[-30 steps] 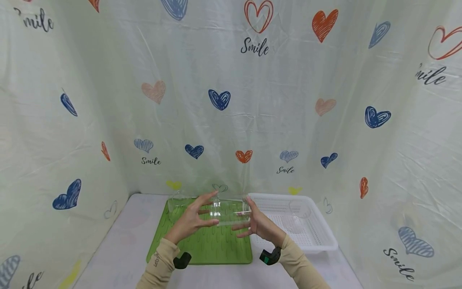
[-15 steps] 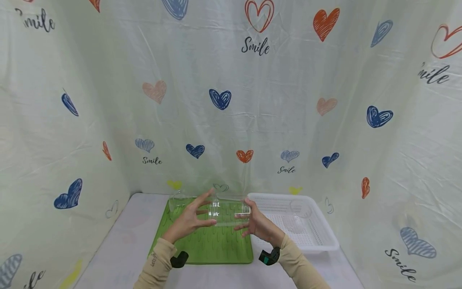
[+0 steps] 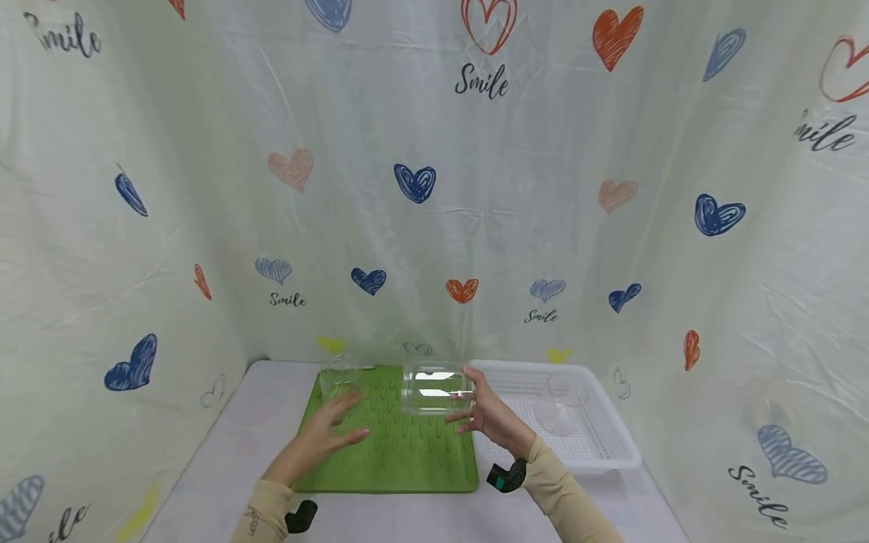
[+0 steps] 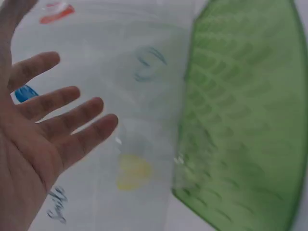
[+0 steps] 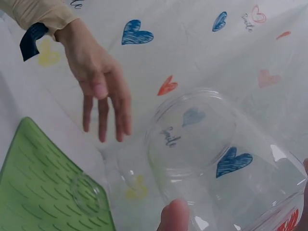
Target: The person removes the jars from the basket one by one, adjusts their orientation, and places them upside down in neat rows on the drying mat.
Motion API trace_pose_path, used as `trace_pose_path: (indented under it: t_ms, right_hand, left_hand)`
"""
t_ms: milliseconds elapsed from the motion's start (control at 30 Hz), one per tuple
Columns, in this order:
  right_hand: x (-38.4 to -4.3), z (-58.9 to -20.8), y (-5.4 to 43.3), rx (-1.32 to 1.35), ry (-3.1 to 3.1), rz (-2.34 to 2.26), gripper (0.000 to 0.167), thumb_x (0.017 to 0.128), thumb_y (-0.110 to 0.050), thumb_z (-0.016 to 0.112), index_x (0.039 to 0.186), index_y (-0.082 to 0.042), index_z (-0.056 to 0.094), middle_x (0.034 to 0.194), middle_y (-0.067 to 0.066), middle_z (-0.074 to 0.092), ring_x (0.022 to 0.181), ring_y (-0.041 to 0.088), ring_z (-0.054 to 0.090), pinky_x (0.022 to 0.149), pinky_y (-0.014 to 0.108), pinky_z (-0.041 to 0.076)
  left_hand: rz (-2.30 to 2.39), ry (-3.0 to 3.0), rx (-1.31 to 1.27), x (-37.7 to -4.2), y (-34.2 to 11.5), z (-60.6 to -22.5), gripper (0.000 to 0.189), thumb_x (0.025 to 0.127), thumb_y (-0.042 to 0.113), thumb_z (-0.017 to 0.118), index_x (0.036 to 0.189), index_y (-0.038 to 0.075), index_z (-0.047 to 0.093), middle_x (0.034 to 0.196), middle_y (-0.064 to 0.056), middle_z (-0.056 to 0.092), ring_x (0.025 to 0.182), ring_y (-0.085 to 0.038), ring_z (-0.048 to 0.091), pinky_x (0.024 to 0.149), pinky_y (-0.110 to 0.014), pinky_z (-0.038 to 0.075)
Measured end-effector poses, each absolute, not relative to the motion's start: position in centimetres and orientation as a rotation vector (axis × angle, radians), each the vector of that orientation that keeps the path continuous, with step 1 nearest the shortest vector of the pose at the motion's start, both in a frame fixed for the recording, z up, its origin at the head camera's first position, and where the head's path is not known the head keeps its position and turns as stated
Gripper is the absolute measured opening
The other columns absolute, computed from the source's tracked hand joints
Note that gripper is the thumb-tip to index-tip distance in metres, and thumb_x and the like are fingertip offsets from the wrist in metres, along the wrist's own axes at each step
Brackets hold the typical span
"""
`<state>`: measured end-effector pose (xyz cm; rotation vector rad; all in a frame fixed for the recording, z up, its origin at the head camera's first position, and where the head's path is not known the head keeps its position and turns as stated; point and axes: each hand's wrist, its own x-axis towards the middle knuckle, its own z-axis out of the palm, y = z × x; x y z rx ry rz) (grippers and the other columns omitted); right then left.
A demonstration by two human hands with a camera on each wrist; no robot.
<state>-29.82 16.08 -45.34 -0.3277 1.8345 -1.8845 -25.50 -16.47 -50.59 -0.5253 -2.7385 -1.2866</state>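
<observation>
A clear, wide-mouthed jar (image 3: pixel 434 388) lies sideways in the air over the green drying mat (image 3: pixel 394 471). My right hand (image 3: pixel 501 421) grips it at the right end, and in the right wrist view the clear jar (image 5: pixel 197 159) shows its round rim facing away from that hand. My left hand (image 3: pixel 314 443) is off the jar, to its left, fingers spread and holding nothing. The left wrist view shows this left hand (image 4: pixel 53 134) with its palm bare. Another clear glass vessel (image 3: pixel 336 371) stands at the mat's back left corner, partly behind the left fingers.
A white perforated basket (image 3: pixel 614 452) sits right of the mat, with a clear round vessel (image 3: pixel 566 392) inside it. A curtain printed with hearts (image 3: pixel 414 183) closes off the back and sides. White cloth (image 3: pixel 227 437) covers the table.
My left hand has let go of the jar and moved left and down towards the body. The right hand still holds the jar, which is slightly higher in the view.
</observation>
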Motion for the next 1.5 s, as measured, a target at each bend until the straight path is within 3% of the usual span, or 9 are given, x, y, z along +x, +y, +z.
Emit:
trace_pose_path:
  t_ms: [200,400,533,700,800,900,1033,1233,1500]
  right_hand:
    - [-30.4,-45.3,15.5,-0.255,1.960,-1.876,0.087,0.095,-0.067,0.034,0.153,-0.019,-0.009,0.146,0.037,0.022,0.086,0.025,0.068,0.059,0.030,0.056]
    - [-31.3,-45.3,14.5,-0.160,2.143,-1.861,0.089,0.093,-0.064,0.044,0.153,-0.018,-0.002,0.147,0.037,0.023,0.087,0.032,0.069,0.057,0.034,0.056]
    - [-32.4,-45.7,13.7,-0.145,2.275,-1.830,0.088,0.092,-0.063,0.049,0.154,-0.019,0.003,0.147,0.037,0.026,0.089,0.037,0.070,0.059,0.038,0.058]
    - [-33.8,-46.4,12.4,-0.179,2.430,-1.765,0.090,0.089,-0.060,0.057,0.154,-0.023,0.007,0.146,0.033,0.031,0.083,0.031,0.070,0.059,0.037,0.059]
    - [-34.6,-46.5,11.4,-0.244,2.549,-1.728,0.090,0.088,-0.057,0.061,0.155,-0.022,0.012,0.149,0.032,0.028,0.092,0.035,0.067,0.063,0.042,0.059]
    - [-35.3,-46.4,10.4,-0.254,2.704,-1.628,0.089,0.086,-0.057,0.064,0.154,-0.025,0.017,0.152,0.029,0.024,0.115,0.046,0.055,0.081,0.055,0.054]
    - [-36.6,-47.2,8.9,-0.233,2.867,-1.444,0.090,0.083,-0.062,0.065,0.154,-0.031,0.018,0.151,0.030,0.025,0.120,0.051,0.049,0.087,0.060,0.049]
    - [-38.1,-49.1,6.9,-0.321,2.963,-1.304,0.091,0.083,-0.054,0.069,0.154,-0.024,0.021,0.143,0.033,0.032,0.101,0.043,0.060,0.068,0.048,0.054]
    - [-38.0,-50.4,5.3,-0.374,2.979,-1.196,0.086,0.084,-0.049,0.070,0.153,-0.024,0.026,0.146,0.035,0.027,0.090,0.040,0.062,0.054,0.037,0.049]
  left_hand:
    - [-1.137,-2.940,-0.360,-23.4,-18.5,-55.3,0.066,0.086,0.046,0.068,0.135,0.005,0.053,0.141,-0.030,0.043,0.129,-0.053,0.039,0.101,-0.068,0.036]
    - [-0.995,-3.072,-0.221,-21.6,-19.7,-59.7,0.048,0.086,0.038,0.070,0.123,0.009,0.063,0.135,-0.027,0.050,0.124,-0.053,0.043,0.097,-0.068,0.039]
    - [-0.910,-3.061,-0.200,-21.1,-19.7,-61.0,0.041,0.083,0.036,0.073,0.115,0.011,0.068,0.131,-0.023,0.054,0.123,-0.049,0.046,0.096,-0.067,0.039]
    - [-0.859,-3.000,-0.215,-20.7,-19.6,-61.3,0.037,0.082,0.035,0.074,0.111,0.012,0.070,0.129,-0.022,0.057,0.121,-0.047,0.048,0.096,-0.066,0.040]
    - [-0.828,-2.971,-0.213,-20.6,-19.5,-61.4,0.037,0.081,0.036,0.075,0.109,0.013,0.071,0.126,-0.021,0.058,0.119,-0.046,0.049,0.095,-0.065,0.042]
    - [-0.809,-2.948,-0.200,-20.7,-19.4,-61.7,0.036,0.079,0.036,0.076,0.107,0.013,0.071,0.124,-0.020,0.059,0.118,-0.045,0.050,0.094,-0.065,0.043]
    - [-0.820,-2.945,-0.189,-20.8,-19.3,-62.0,0.034,0.079,0.035,0.077,0.105,0.014,0.071,0.123,-0.020,0.058,0.117,-0.045,0.050,0.092,-0.065,0.043]
    - [-0.831,-2.943,-0.170,-20.8,-19.4,-61.9,0.033,0.079,0.036,0.077,0.103,0.015,0.071,0.123,-0.020,0.058,0.117,-0.046,0.049,0.091,-0.067,0.042]
    - [-0.856,-2.931,-0.189,-20.6,-19.4,-61.7,0.034,0.078,0.036,0.077,0.104,0.015,0.070,0.124,-0.021,0.058,0.118,-0.047,0.048,0.091,-0.068,0.042]
